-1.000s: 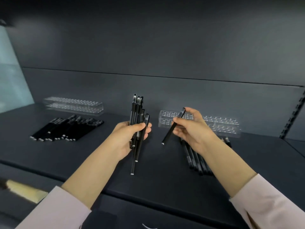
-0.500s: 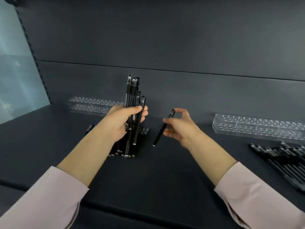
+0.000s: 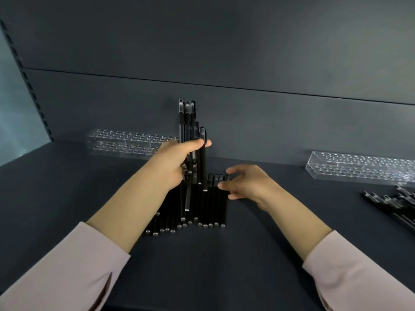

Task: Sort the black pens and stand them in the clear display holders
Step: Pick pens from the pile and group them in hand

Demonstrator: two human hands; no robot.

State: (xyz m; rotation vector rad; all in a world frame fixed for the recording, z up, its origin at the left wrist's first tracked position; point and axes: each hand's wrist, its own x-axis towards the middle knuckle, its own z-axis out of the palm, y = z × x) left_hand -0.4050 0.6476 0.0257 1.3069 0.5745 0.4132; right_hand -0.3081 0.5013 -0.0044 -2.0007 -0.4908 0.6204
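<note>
My left hand (image 3: 177, 162) gripped a bundle of black pens (image 3: 188, 122) upright, its fingers (image 3: 197, 144) curled tight round the middle of the barrels. The pens were slim and glossy black, capped ends up at uneven heights, and small silver tips showed below my palm. Under them, a row of black pens (image 3: 211, 205) lay flat on the dark shelf (image 3: 202, 265), packed side by side, with their silver ends towards me in a stepped line.

My right hand (image 3: 249, 185) rested at the right edge of that row, fingers bent and close together at the caps of the outermost pens. I could not tell whether they pinched a pen or only touched it.

One clear holder (image 3: 125, 144) stood against the back panel (image 3: 224, 52) behind my left hand, and a second clear holder (image 3: 359, 167) stood well off to the right, both dotted with holes. A loose pile of pens (image 3: 390, 203) lay in front of the second one, at the frame's right edge. Bare shelf stretched between the row and that pile, and from the row forward to my sleeves.
</note>
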